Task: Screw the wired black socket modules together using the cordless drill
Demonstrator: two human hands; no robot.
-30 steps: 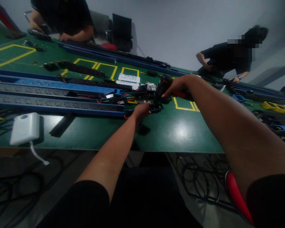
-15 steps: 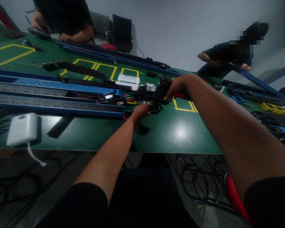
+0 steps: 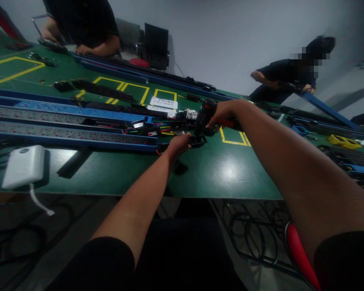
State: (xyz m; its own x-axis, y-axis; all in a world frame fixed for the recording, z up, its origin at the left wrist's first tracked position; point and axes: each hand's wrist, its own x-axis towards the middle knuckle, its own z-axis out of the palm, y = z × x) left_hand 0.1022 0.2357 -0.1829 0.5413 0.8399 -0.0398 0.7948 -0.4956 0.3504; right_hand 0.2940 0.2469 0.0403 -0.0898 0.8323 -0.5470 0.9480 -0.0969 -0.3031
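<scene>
My right hand (image 3: 223, 114) is wrapped round a black and red electric screwdriver (image 3: 204, 116), its nose pointing down at a small black part (image 3: 198, 140) on the green table (image 3: 230, 169). My left hand (image 3: 178, 144) is closed on that black part, holding it at the right end of a long blue power strip housing (image 3: 73, 135). Coloured wires (image 3: 157, 130) and small modules lie just behind my left hand.
A white box with a cable (image 3: 20, 165) sits near the table's front left edge. More blue strips (image 3: 63, 109) and yellow floor-tape squares lie further back. One person (image 3: 85, 24) works at the far left, another (image 3: 286, 76) at the far right. Cables lie on the floor below.
Both hands stayed at the same spot on the strip's end. The view shifted slightly. The person at the far right lifted a long blue strip.
</scene>
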